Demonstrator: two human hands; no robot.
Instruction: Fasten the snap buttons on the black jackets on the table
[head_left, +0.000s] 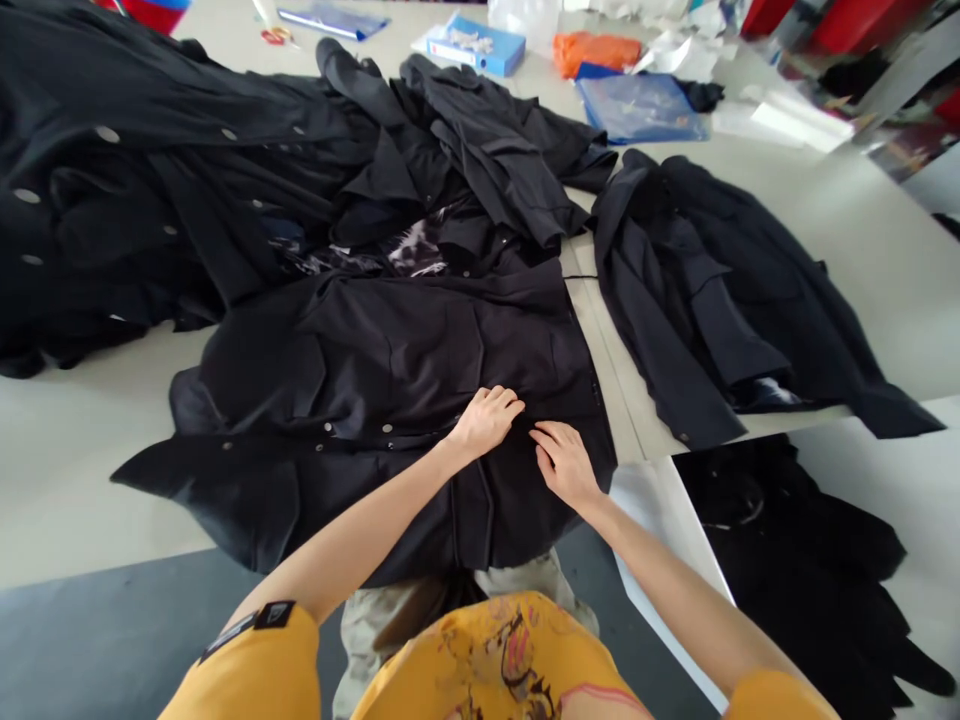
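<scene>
A black jacket (360, 350) with silver snap buttons and flap pockets lies spread across the near side of the table, its lower part hanging over the front edge. My left hand (486, 420) is on the jacket's front opening, its fingers curled down and closed on the fabric. Just to its right, my right hand (568, 465) rests on the cloth close to the hem. Its fingers are loosely stretched, with the thumb apart, and nothing shows in them. A small gap separates the two hands.
More dark jackets (187, 130) are piled at the left and back, and another jacket (720, 280) lies right. A white bin (705, 530) with black garments stands at the lower right. Behind are a blue box (480, 48), an orange bag (596, 52) and a blue plastic folder (641, 108).
</scene>
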